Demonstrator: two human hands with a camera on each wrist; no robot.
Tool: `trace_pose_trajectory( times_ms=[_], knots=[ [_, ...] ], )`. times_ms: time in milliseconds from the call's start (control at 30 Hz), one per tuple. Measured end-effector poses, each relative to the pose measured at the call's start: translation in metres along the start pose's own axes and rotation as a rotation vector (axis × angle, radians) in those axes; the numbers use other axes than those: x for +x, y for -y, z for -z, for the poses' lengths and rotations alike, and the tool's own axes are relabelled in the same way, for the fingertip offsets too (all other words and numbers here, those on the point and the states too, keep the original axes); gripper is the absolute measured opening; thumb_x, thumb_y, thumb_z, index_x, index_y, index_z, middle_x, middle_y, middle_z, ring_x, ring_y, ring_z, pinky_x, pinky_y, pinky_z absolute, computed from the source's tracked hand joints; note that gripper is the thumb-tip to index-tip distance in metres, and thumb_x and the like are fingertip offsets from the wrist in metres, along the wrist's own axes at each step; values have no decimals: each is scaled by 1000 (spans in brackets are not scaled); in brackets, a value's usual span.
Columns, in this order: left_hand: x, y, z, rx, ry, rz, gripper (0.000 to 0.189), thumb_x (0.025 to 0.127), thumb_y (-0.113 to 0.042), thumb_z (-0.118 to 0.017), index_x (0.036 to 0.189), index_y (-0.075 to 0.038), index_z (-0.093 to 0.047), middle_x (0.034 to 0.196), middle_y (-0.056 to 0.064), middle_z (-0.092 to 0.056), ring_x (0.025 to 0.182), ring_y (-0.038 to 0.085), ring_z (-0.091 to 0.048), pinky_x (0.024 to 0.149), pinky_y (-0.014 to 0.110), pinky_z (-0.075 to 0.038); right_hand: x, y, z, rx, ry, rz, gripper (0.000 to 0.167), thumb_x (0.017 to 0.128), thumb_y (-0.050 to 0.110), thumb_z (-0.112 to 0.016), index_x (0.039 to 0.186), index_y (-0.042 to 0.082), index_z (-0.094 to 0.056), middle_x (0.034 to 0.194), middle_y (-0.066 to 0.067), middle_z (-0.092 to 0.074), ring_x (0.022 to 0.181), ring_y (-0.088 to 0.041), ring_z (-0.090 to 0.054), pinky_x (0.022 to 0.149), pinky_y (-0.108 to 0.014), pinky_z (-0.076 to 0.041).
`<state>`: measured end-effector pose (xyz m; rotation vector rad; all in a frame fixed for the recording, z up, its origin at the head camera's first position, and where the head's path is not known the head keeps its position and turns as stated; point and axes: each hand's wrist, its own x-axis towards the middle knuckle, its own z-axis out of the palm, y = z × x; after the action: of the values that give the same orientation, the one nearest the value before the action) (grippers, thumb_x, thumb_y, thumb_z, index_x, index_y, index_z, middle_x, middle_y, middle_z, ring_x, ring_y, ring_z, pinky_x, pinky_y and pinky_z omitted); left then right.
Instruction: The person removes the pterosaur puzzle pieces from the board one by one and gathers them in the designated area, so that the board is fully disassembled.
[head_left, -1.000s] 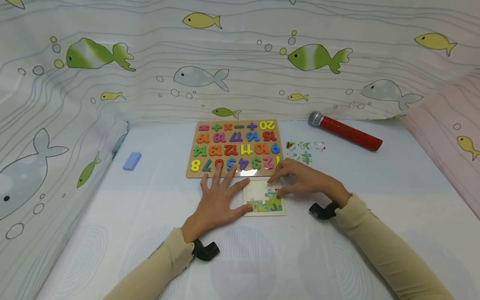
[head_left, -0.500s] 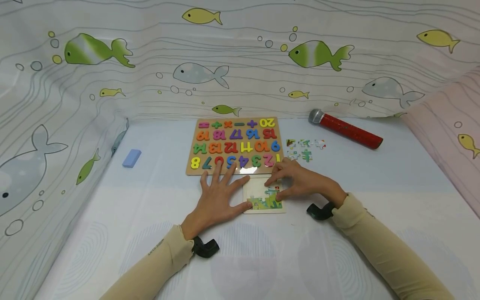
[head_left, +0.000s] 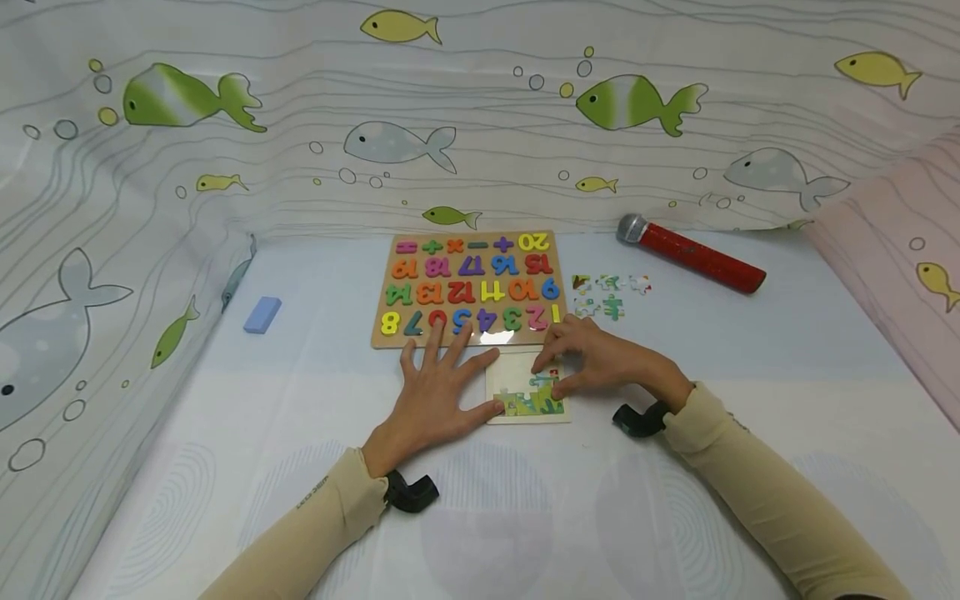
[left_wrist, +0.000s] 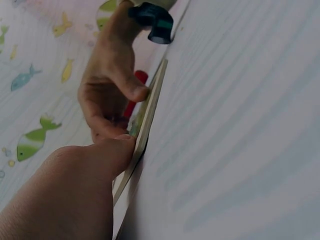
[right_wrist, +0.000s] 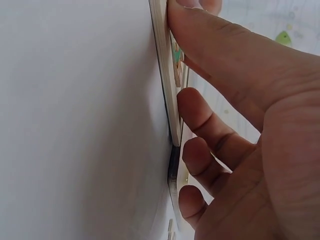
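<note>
Head view: my puzzle tray (head_left: 516, 365) lies flat between my 2 hands, its left side under my left thumb and its right side under my right fingers. My left hand (head_left: 431, 400) is spread wide, the thumb tip resting on the tray's left edge, the index tip at its far left corner, the other fingers fanned out towards the number board (head_left: 386, 340). My right hand (head_left: 603, 358) is narrow and curved, thumb and index a little apart over the tray's right part; I cannot tell whether they pinch a piece.

Inside the tray, fitted pieces (head_left: 528, 404) with green printing fill the strip nearest me, and more rise along the right side by my right fingertips; bare wood shows nearer my left index.

Just beyond my right hand lie loose pieces (head_left: 612, 308). The board, just beyond my left fingers, holds coloured numbers and signs in 4 rows. Farther out, a red microphone (head_left: 697, 257) lies past my right hand, and a blue block (head_left: 262, 315) off to my left hand's left.
</note>
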<state>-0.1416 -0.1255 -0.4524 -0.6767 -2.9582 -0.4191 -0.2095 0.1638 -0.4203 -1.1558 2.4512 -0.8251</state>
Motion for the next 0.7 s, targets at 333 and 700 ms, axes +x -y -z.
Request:
trace_pose_trajectory(
  times_ms=[333, 700],
  knots=[
    [1, -1, 1, -15, 13, 8, 77, 86, -74, -56, 153, -38, -46, 173, 5, -17, 159, 44, -2, 112, 79, -2, -1, 6, 2, 77, 23, -26, 35, 79, 24, -89, 112, 25, -76, 98, 7, -66, 99, -14, -55, 94, -44, -30],
    [1, -1, 2, -15, 16, 10, 77, 86, -74, -56, 153, -38, -45, 173, 5, -16, 159, 44, -2, 112, 79, -2, -2, 4, 1, 50, 32, -24, 38, 81, 26, -87, 117, 24, -77, 98, 8, -67, 98, -11, -56, 92, -43, -30]
  ],
)
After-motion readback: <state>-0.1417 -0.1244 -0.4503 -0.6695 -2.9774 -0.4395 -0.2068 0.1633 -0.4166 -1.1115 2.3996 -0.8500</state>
